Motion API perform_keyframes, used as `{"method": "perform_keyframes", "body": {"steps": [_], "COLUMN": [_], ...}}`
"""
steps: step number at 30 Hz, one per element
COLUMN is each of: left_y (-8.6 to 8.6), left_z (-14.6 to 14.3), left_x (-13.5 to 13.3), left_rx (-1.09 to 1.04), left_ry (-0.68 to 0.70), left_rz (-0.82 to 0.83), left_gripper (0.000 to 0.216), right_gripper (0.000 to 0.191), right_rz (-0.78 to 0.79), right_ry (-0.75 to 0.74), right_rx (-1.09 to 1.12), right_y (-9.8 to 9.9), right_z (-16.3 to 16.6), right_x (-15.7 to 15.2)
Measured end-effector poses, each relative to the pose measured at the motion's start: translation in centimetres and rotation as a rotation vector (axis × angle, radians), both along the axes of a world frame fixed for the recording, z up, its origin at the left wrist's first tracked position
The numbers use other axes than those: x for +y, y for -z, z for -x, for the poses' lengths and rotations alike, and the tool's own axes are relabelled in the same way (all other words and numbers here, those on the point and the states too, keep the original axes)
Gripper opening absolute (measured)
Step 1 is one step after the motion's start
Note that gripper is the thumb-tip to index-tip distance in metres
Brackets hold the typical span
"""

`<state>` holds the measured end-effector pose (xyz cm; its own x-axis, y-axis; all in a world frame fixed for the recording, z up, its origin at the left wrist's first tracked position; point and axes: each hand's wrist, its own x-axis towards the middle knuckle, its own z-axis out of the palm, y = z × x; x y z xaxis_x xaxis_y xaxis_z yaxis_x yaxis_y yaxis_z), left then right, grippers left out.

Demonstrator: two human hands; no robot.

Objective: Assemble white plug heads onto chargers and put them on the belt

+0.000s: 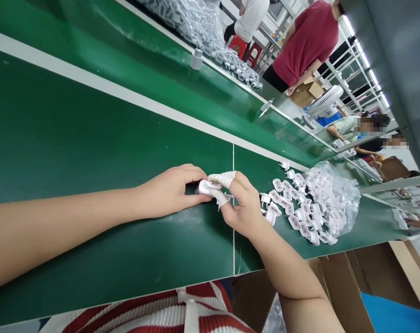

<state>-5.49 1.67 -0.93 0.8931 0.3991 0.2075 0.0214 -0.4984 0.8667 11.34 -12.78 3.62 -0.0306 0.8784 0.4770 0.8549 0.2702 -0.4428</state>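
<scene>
A small white plastic plug piece [207, 187] is held between my two hands just above the green table. The thumb and fingers of my left hand [182, 187] grip its left end. My right hand [242, 201] wears white covers on thumb and forefinger, which are closed on the piece's right side. Part of the piece is hidden by the fingers, and its finer details are too small to tell. Just right of my right hand lie several loose white plug pieces [274, 212], some with pins showing.
A clear plastic bag [350, 199] spills more plug pieces on the right. Beyond the white strip runs a green belt [143, 69], with another pile of parts [240, 69] on its far side. Cardboard boxes [365, 277] stand below the near edge. Several people are in the background.
</scene>
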Motion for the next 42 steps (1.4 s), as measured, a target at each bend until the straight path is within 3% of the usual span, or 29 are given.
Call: {"method": "perform_keyframes", "body": {"steps": [5, 9, 21, 30, 34, 39, 42], "left_y": [-0.01, 0.12, -0.04, -0.07, -0.05, -0.02, 0.05], "left_z": [0.01, 0.01, -0.06, -0.12, -0.11, -0.09, -0.07], "left_x": [0.01, 0.02, -0.02, 0.01, 0.02, 0.04, 0.07], "left_rx": [0.001, 0.015, 0.031, 0.024, 0.023, 0.017, 0.018], "left_ry": [0.008, 0.003, 0.006, 0.011, 0.003, 0.012, 0.005], "left_rz": [0.010, -0.001, 0.017, 0.007, 0.010, 0.007, 0.007], "left_gripper": [0.037, 0.040, 0.038, 0.035, 0.035, 0.034, 0.034], "right_gripper": [0.035, 0.032, 0.026, 0.022, 0.023, 0.021, 0.018], "right_rz": [-0.042, -0.103, -0.021, -0.082, -0.071, -0.090, -0.009], "right_ry": [-0.058, -0.003, 0.064, 0.069, 0.085, 0.076, 0.100], "right_rx": [-0.070, -0.089, -0.185, -0.352, -0.230, -0.330, -0.109], "right_y": [-0.06, -0.32, -0.34, -0.39, -0.51, -0.47, -0.64], "right_z": [-0.26, -0.26, 0.17, 0.21, 0.23, 0.41, 0.35], "right_x": [0.22, 0.29, 0.60, 0.66, 0.72, 0.65, 0.85]}}
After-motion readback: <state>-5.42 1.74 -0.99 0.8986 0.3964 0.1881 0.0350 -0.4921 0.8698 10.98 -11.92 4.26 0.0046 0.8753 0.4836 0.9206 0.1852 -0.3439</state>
